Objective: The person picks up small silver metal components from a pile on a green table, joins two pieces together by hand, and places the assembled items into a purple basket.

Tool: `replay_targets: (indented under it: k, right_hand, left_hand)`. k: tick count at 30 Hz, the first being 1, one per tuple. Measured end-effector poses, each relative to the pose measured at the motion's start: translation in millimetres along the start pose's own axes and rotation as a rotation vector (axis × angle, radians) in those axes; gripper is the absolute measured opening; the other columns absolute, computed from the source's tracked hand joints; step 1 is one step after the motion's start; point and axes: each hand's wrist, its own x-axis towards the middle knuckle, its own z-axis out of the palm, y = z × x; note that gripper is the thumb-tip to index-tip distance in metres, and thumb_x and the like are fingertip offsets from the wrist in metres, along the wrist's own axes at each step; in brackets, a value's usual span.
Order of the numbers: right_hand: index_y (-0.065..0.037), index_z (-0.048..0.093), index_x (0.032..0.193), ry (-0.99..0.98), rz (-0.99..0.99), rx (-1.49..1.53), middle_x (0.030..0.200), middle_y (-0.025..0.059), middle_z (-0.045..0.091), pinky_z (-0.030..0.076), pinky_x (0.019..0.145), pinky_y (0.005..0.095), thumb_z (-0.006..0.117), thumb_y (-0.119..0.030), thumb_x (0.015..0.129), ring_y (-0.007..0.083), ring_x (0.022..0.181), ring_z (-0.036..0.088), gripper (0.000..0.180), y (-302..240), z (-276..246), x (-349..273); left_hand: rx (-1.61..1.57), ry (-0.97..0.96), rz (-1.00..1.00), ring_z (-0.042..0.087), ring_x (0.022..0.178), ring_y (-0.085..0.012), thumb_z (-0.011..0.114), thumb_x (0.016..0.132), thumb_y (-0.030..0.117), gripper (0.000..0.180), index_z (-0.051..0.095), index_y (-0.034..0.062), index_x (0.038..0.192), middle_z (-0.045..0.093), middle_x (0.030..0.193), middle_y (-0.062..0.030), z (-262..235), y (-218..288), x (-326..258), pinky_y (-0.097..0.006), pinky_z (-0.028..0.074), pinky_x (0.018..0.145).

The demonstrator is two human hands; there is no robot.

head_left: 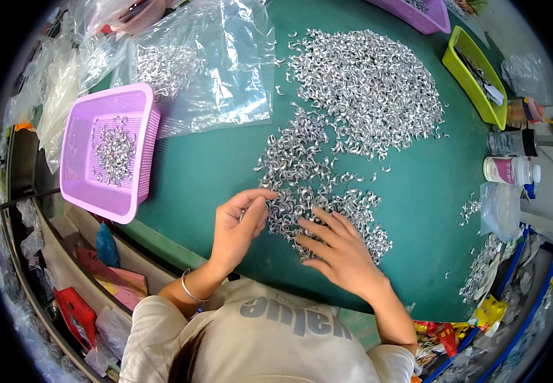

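Left hand: fingers curled, thumb drawn in against the forefinger. Whether a piece is pinched there, I cannot tell. Bracelet, one, on that wrist. Right hand: fingers spread flat, loose, palm down on the near pile. Small curved silver pieces, too many to count; they lie under my right fingers, just right of my left fingertips, and on ahead of both.

Piles on the green table: two large. Far pile ahead of my right hand, bigger, almost meeting the near one. Two small heaps well right of that hand.

Lilac baskets, two: one left of my left hand, pieces inside; another far ahead, right. Lime basket, one, ahead-right. Clear bag, ahead of my left hand, more pieces.

Writing: dark lettering on my shirt, below both hands; purple label on a white bottle, right of my right hand.
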Motion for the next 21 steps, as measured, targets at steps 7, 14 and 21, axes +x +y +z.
replay_targets:
  k: [7,14,21]
  right_hand:
    - [-0.007,0.059,0.105,0.577,0.195,-0.129,0.119,0.0107,0.05,0.033,0.093,0.0381,0.068,-0.008,0.07,0.0303,0.112,0.043,0.036,64,-46,53]
    - [-0.018,0.051,0.118,0.311,0.228,-0.491,0.132,0.0087,0.036,0.024,0.1,0.0481,0.062,-0.019,0.078,0.0331,0.122,0.032,0.042,87,-32,59]
    - [-0.014,0.056,0.112,0.277,0.2,-0.29,0.126,0.0073,0.043,0.033,0.091,0.041,0.064,-0.013,0.073,0.0301,0.115,0.039,0.04,91,-45,1]
  left_hand:
    - [0.455,-0.21,0.023,0.041,0.056,-0.0028,0.047,0.088,0.007,0.019,0.061,0.0016,0.098,0.051,0.064,0.0027,11,6,11,-0.019,0.034,0.05]
    - [0.665,-0.278,0.229,0.059,0.058,-0.0228,0.05,0.084,0.004,0.015,0.059,0.0009,0.097,0.063,0.082,-0.0136,22,9,32,-0.029,0.045,0.055]
    - [0.657,-0.253,0.051,0.048,0.057,-0.0088,0.049,0.085,0.005,0.018,0.06,-0.0001,0.098,0.062,0.077,-0.0099,21,23,33,-0.024,0.041,0.054]
